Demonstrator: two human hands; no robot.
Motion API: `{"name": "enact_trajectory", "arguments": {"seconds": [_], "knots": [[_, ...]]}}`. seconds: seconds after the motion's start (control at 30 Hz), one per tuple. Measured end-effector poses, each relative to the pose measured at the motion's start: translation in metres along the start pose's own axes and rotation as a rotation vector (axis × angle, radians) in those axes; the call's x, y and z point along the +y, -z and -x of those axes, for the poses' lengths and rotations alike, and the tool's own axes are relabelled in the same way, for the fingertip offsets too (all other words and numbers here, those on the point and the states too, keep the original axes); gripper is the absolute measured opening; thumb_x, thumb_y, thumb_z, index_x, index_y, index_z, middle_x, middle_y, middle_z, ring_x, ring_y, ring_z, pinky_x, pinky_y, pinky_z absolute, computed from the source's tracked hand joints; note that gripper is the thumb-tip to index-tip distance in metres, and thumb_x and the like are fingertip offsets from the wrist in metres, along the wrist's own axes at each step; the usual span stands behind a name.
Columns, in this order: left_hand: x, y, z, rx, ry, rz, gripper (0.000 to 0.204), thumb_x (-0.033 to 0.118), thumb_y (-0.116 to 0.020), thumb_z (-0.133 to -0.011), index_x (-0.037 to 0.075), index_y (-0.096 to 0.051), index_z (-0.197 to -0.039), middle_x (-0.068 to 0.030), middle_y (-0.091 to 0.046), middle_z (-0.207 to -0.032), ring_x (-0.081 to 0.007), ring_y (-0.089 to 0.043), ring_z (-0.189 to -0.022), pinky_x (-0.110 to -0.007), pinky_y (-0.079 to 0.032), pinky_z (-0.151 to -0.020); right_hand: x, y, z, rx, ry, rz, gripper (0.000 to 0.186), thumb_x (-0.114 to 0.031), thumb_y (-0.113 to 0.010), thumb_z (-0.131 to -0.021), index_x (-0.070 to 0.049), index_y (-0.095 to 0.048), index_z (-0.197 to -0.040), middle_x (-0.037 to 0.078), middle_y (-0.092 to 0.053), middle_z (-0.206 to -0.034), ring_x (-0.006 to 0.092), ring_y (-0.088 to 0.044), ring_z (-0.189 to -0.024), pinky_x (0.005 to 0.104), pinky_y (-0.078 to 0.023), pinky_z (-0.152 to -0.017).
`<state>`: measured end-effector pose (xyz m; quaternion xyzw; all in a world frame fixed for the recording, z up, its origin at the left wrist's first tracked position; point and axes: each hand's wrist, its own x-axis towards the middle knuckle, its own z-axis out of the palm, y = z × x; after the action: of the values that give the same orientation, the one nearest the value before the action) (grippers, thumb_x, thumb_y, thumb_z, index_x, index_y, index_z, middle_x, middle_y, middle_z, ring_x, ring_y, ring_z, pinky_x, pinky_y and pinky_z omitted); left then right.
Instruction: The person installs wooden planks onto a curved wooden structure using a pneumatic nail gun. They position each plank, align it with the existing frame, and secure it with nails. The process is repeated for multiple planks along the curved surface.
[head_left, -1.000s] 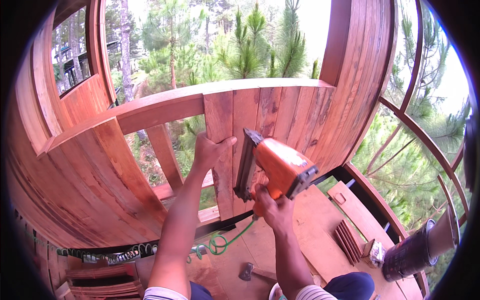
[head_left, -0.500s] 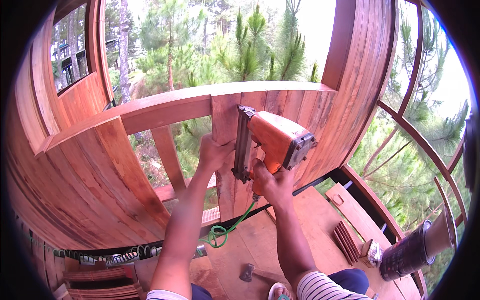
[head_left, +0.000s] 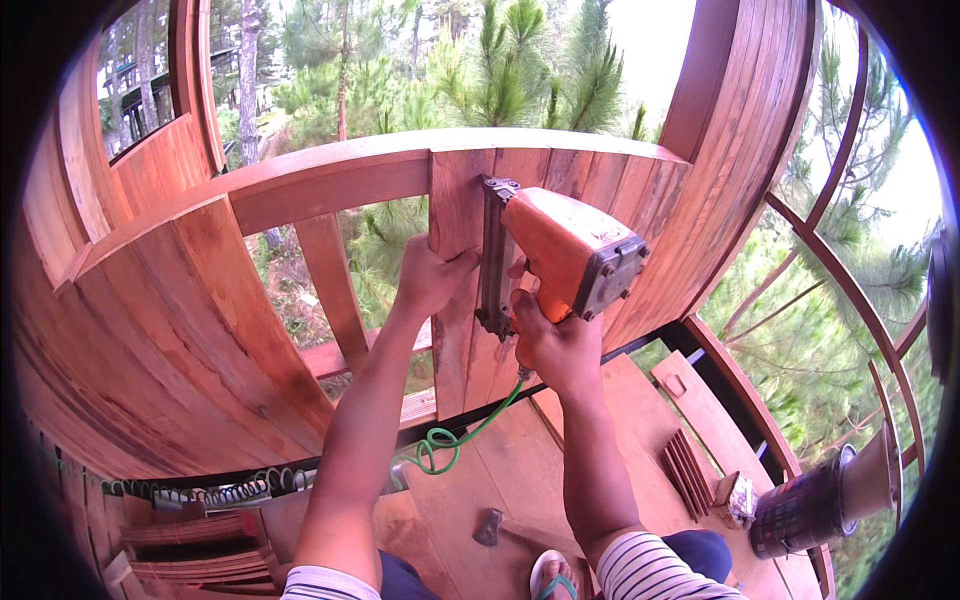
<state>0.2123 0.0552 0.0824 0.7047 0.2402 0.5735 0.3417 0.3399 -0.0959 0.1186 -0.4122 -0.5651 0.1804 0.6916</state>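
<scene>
My right hand [head_left: 560, 345] is wrapped around the handle of an orange pneumatic nail gun [head_left: 570, 250]. Its dark nose end points at the upper part of a vertical wooden board [head_left: 455, 345], just below the rail; whether it touches cannot be made out. With the thumb across its face, my left hand [head_left: 432, 275] grips the left edge of that same board, its other fingers partly hidden. A green air hose [head_left: 440, 440] runs from the bottom of the gun's handle and loops down near the floor.
Left of the board is a gap in the cladding with a slanted stud [head_left: 330, 290]. A hatchet [head_left: 490, 527] lies on the plywood floor by my sandalled foot. At right are stacked wood strips [head_left: 687, 470] and a dark bucket [head_left: 805, 505]; more strips [head_left: 195, 550] lie lower left.
The view has shifted, so wall, hands and nail gun appear slightly higher. Both hands keep their holds, and the gun stays at nearly the same spot on the board.
</scene>
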Motion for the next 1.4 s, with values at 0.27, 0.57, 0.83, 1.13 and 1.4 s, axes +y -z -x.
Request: {"name": "enact_trajectory", "arguments": {"seconds": [0.27,0.57,0.83,1.13,1.4], "knots": [[-0.023,0.006,-0.003,0.123,-0.109,0.174,0.035,0.027,-0.06,-0.093,-0.003,-0.059,-0.074,0.0023,-0.052,-0.064,-0.0062,-0.045,-0.062,-0.029,-0.035,-0.054,0.005,0.001,0.0,-0.002,-0.033,-0.099,0.024,0.003,-0.06,-0.084,-0.001,-0.063,-0.108,-0.001,-0.056,-0.079,0.0071,-0.052,-0.068,0.0255,-0.044,-0.06],[-0.039,-0.008,-0.004,0.381,-0.139,0.232,0.054,0.043,-0.039,-0.099,0.0,-0.045,-0.068,-0.0018,-0.037,-0.059,-0.012,-0.034,-0.062,-0.039,-0.026,-0.055,-0.004,-0.009,0.002,-0.028,-0.039,-0.056,0.033,0.002,-0.062,-0.085,0.0,-0.06,-0.117,0.001,-0.06,-0.088,0.0087,-0.054,-0.075,0.0277,-0.045,-0.066],[-0.032,-0.017,-0.001,0.323,-0.124,0.509,0.058,0.042,-0.035,-0.101,-0.008,-0.06,-0.087,-0.0084,-0.063,-0.075,-0.0134,-0.053,-0.074,-0.036,-0.044,-0.068,-0.005,-0.012,0.008,-0.029,-0.068,-0.038,0.027,0.002,-0.061,-0.085,0.0,-0.059,-0.113,0.001,-0.06,-0.091,0.0079,-0.054,-0.072,0.0264,-0.046,-0.062],[-0.047,-0.012,-0.004,0.402,-0.057,0.393,0.057,0.041,-0.034,-0.102,-0.007,-0.065,-0.094,-0.0101,-0.066,-0.082,-0.0168,-0.057,-0.079,-0.034,-0.046,-0.079,-0.009,-0.01,0.014,-0.031,-0.177,-0.063,0.033,-0.002,-0.06,-0.089,0.002,-0.057,-0.122,0.006,-0.065,-0.113,0.0091,-0.06,-0.073,0.0282,-0.053,-0.065],[-0.063,-0.01,-0.011,0.342,-0.012,0.637,0.059,0.044,-0.032,-0.104,-0.005,-0.065,-0.1,-0.012,-0.067,-0.087,-0.0182,-0.06,-0.081,-0.034,-0.046,-0.081,0.005,-0.017,0.001,-0.04,0.033,0.005,0.035,0.002,-0.062,-0.084,0.0,-0.059,-0.119,0.004,-0.065,-0.094,0.0091,-0.058,-0.071,0.0265,-0.048,-0.062]]}}
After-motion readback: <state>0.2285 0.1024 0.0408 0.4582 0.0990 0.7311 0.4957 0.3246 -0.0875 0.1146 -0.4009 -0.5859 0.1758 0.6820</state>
